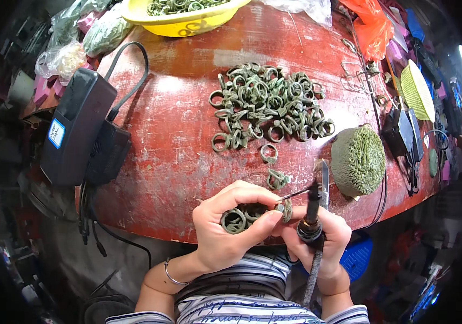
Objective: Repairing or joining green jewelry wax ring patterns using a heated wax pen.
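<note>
Pinching likely stiff, greenish metal ring (287, 211) by band in left hand (217, 229), gripping slim black tool (312, 208) in right hand (332, 242).

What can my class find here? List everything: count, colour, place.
Table: one, red, beneath
Ring pile: many, greenish, centre
Loose rings: at least two, greenish, below pile
Basin: one, yellow, far side
Bristly block: one, green, right of pile
Boxes: several, black, table's left and right
Cables: several, dark, both sides
Plastic bags: several, clear and orange, far edges
Basket: one, yellow-green, far right
Plastic item: one, blue, below table, right
Thin-tipped tool: one, black, near edge
Bladed tool: one, grey, near edge
Held rings: several, greenish, near edge
Bracelet: one, silvery, left wrist
Shirt: one, striped white, lower edge
Left hand: one, bare, around held rings
Right hand: one, bare, holding both tools
</note>
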Available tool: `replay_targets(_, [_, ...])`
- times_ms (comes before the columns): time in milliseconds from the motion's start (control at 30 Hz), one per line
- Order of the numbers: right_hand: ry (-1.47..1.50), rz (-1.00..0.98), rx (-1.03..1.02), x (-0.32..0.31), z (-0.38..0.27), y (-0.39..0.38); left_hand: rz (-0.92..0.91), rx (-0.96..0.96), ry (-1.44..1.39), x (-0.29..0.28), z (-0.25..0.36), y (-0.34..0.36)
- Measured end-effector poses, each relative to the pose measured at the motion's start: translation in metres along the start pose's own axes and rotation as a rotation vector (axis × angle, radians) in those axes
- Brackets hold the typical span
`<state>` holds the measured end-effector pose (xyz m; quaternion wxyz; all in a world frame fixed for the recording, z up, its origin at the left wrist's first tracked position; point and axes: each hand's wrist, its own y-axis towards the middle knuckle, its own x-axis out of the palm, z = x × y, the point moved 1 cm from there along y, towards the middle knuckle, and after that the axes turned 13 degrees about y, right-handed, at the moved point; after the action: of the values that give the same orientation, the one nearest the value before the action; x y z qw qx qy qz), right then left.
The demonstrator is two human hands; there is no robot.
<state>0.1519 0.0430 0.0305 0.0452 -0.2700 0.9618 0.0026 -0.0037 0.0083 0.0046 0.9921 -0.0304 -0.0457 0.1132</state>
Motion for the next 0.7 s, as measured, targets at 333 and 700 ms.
replay_targets(333, [-0.218,0.190,-0.028,-0.014,0.026,-0.045,0.035,0.165,0.205,0.000,-0.002,0.002])
replay_targets(700, [-0.396,0.237,-0.086,-0.011,0.022,-0.044,0.075,0.327,0.422,0.002,0.000,0.001])
